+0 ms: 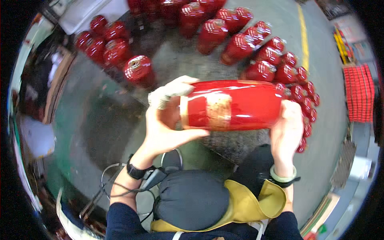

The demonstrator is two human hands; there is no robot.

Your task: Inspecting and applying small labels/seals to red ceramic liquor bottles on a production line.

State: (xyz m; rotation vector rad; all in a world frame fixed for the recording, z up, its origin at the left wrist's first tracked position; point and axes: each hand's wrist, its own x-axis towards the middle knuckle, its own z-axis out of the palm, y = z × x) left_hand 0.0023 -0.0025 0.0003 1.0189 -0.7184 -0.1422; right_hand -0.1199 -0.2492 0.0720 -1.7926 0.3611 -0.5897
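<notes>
1. The left hand (164, 128) grasps the left end of a red cylinder (236, 105); the thumb lies below the end and the fingers curl over its top, and they also hold a white cloth (168, 93) pressed on the upper corner of that end.
2. The right hand (287, 127) closes around the right end of the cylinder, with the fingers wrapped over its rounded end.
3. The cylinder is lifted in the air between both hands, above the knees (192, 198) of the person and in front of a yellow apron (244, 204).
4. Its long axis lies almost level and runs from left to right; the flat end points to the left.
5. Its surface is glossy red with bright reflections, and in the middle there is a pale, worn label, too blurred to tell more.
6. Farther away, many similar red cylinders (240, 48) stand upright on the grey floor (120, 120), in a group at far left and a longer row curving to the right.
7. At the far right, well apart, a stack of red flat things (359, 93) stands; perhaps they are crates.
</notes>
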